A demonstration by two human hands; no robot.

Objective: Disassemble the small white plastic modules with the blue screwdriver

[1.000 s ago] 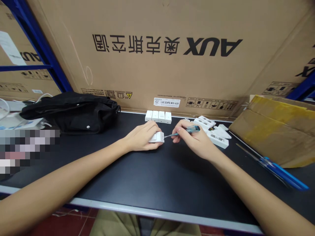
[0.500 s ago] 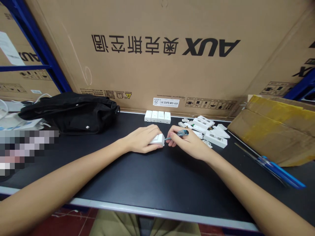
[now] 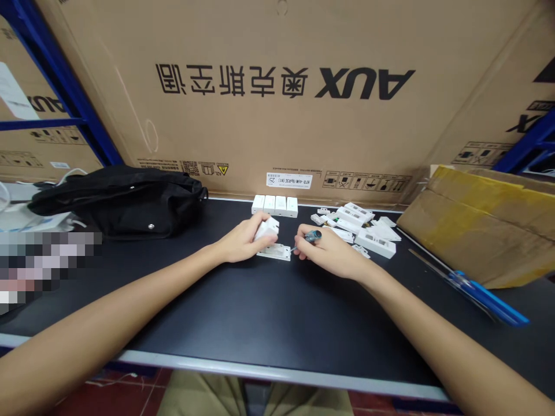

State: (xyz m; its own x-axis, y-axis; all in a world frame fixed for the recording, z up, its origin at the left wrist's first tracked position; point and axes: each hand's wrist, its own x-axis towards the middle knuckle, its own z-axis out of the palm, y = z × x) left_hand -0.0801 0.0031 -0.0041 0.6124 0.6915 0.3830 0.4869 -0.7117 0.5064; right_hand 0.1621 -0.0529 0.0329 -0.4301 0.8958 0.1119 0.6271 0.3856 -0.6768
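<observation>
My left hand (image 3: pixel 245 238) grips a white plastic housing (image 3: pixel 267 227), tilted up above the black table. Just below it a flat white base plate (image 3: pixel 276 252) lies on the table, its left part close under my left fingers. A screwdriver (image 3: pixel 313 236) with a dark translucent handle is held in my right hand (image 3: pixel 321 249); its tip is by the right end of the base plate, and whether it touches is too small to tell. To the right of my right hand lies a loose pile of white plastic parts (image 3: pixel 375 242).
Several white boxed units (image 3: pixel 281 206) stand in a row at the back. A black bag (image 3: pixel 125 202) lies left. At right are an open cardboard box (image 3: pixel 481 225) and a blue-handled tool (image 3: pixel 489 297). Large cartons (image 3: pixel 277 127) rise behind the table (image 3: pixel 260 323).
The white housing has come apart from its base plate. My left hand has lifted and tilted the housing, while the plate rests on the table. The screwdriver has shifted slightly in view.
</observation>
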